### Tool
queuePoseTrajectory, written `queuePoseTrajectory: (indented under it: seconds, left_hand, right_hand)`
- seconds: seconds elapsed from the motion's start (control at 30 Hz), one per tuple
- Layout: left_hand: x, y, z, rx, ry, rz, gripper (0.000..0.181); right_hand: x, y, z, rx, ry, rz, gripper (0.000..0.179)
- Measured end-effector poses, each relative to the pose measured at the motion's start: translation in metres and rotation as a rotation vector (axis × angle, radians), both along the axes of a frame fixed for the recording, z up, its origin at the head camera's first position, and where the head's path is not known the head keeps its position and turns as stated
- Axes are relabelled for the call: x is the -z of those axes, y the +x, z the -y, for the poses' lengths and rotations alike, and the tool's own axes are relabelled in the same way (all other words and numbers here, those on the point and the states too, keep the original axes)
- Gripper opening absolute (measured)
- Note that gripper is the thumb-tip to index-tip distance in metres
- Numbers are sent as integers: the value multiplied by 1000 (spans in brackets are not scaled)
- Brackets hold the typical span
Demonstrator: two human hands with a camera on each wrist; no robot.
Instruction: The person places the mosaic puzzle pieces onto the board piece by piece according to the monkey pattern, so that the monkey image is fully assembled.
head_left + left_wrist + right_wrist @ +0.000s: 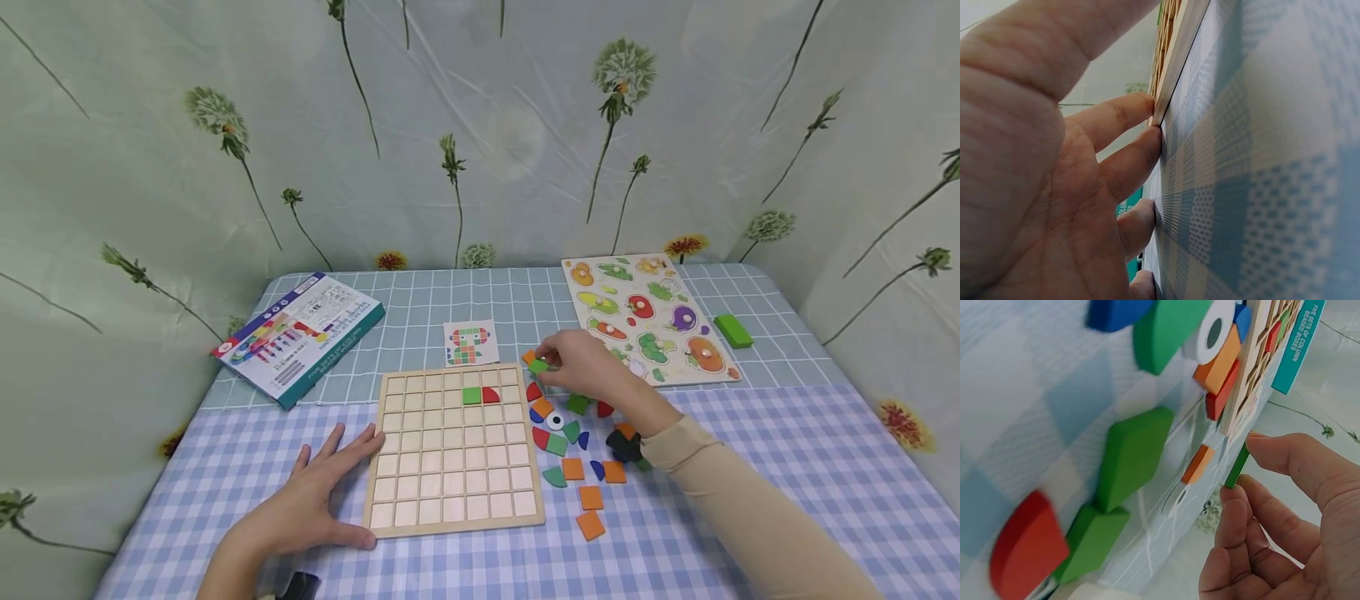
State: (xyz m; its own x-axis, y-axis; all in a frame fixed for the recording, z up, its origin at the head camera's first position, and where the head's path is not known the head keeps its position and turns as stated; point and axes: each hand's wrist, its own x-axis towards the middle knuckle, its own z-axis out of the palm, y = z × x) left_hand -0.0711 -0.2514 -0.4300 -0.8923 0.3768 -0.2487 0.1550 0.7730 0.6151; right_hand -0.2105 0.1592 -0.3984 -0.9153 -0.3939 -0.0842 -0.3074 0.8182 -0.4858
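A wooden grid board lies on the tablecloth, with a green square tile and a red quarter-circle tile in neighbouring cells. My left hand is spread at the board's left edge, its fingertips and thumb touching the frame. In the right wrist view, my right hand pinches another green square tile between thumb and fingers, off the table. That hand is past the board's upper right corner in the head view. Just behind the board lies a pattern card with a coloured figure.
Loose orange, red, green and blue tiles, such as an orange square, lie right of the board. A vegetable puzzle board and a green block are at the back right. At the back left lies a flat box.
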Motion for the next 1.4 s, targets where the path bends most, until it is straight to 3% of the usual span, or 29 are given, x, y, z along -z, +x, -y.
queuePoseTrajectory:
  seconds: [0.57,0.9,1.4]
  left_hand:
    - [-1,-3,-2,-5,-17,20,126]
    - [-1,-4,-1,4,2,-5,126]
    - [0,-2,0,-14,-4,17,126]
  right_hand:
    - [-3,-4,41,-142,-80,-45,29]
    - [2,-5,74,-251,-99,-78,22]
    - [4,-1,101,-350,-72,-22,23]
